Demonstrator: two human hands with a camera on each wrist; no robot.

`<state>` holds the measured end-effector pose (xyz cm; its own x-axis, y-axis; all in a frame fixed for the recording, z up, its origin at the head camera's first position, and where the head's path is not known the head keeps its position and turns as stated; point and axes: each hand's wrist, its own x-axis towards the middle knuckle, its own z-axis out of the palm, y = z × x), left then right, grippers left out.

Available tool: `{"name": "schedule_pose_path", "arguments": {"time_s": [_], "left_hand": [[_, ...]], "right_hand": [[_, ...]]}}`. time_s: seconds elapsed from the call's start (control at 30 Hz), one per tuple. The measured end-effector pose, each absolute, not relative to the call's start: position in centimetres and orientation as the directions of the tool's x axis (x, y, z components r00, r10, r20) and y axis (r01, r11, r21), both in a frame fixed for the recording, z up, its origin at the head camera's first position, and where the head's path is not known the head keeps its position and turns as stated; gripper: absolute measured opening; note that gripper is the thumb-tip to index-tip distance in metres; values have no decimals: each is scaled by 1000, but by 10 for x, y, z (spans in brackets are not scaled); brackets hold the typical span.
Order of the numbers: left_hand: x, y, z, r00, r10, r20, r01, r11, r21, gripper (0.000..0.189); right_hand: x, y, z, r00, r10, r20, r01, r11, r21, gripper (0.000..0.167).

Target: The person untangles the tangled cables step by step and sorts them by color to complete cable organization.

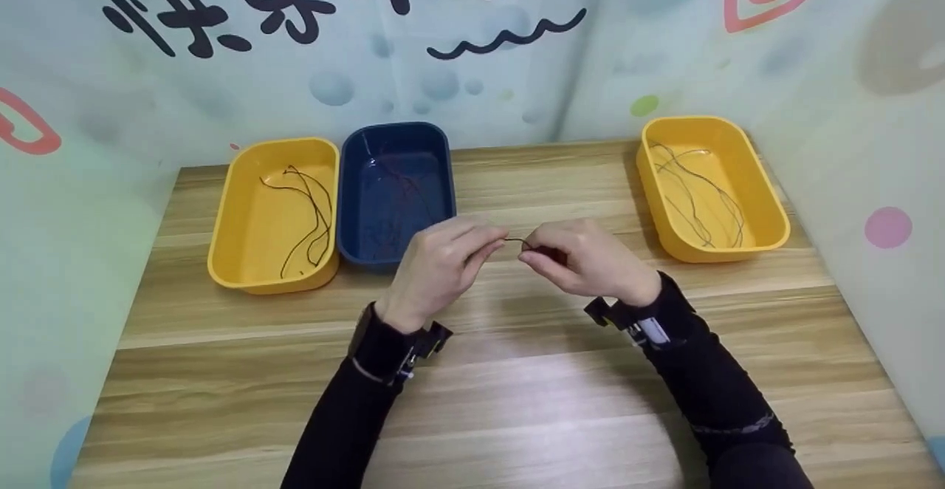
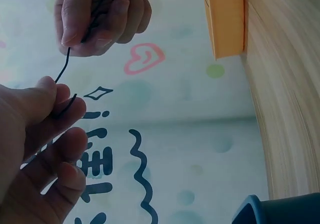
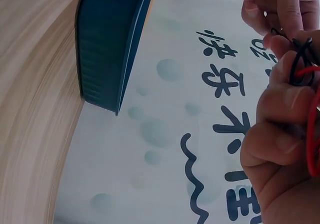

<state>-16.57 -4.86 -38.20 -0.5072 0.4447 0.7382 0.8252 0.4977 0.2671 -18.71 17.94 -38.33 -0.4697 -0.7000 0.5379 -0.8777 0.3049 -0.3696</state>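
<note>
Over the middle of the table, both hands hold a thin black wire (image 1: 514,239), a short piece of it spanning the gap between them. My left hand (image 1: 443,264) pinches it between thumb and forefinger; in the left wrist view a free end (image 2: 74,99) sticks up past the fingertip. The wire's looped, bunched part sits in my right hand (image 1: 590,260), whose thumb and fingers curl round it. A red wire (image 3: 313,129) loops out of that same hand in the right wrist view. Part of the bundle is hidden by the right fingers.
Left of the hands stands a yellow bin (image 1: 221,252) with black wires (image 1: 317,212) inside. Against it is a dark blue bin (image 1: 354,201) holding thin reddish wires (image 1: 404,180). Another yellow bin (image 1: 775,230), at the right, contains greyish wires (image 1: 694,179). A printed curtain (image 1: 517,90) hangs behind.
</note>
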Motion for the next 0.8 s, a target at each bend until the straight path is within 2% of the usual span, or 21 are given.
{"name": "schedule_pose_path", "arguments": {"time_s": [0.3, 0.8], "left_hand": [[-165, -53, -377, -484, 403, 777, 806, 551, 217, 8], [-164, -80, -359, -481, 246, 842, 786, 546, 290, 7]], "right_hand": [[-188, 179, -384, -474, -664, 578, -881, 359, -310, 8], [-193, 184, -385, -554, -583, 594, -828, 460, -321, 8]]}}
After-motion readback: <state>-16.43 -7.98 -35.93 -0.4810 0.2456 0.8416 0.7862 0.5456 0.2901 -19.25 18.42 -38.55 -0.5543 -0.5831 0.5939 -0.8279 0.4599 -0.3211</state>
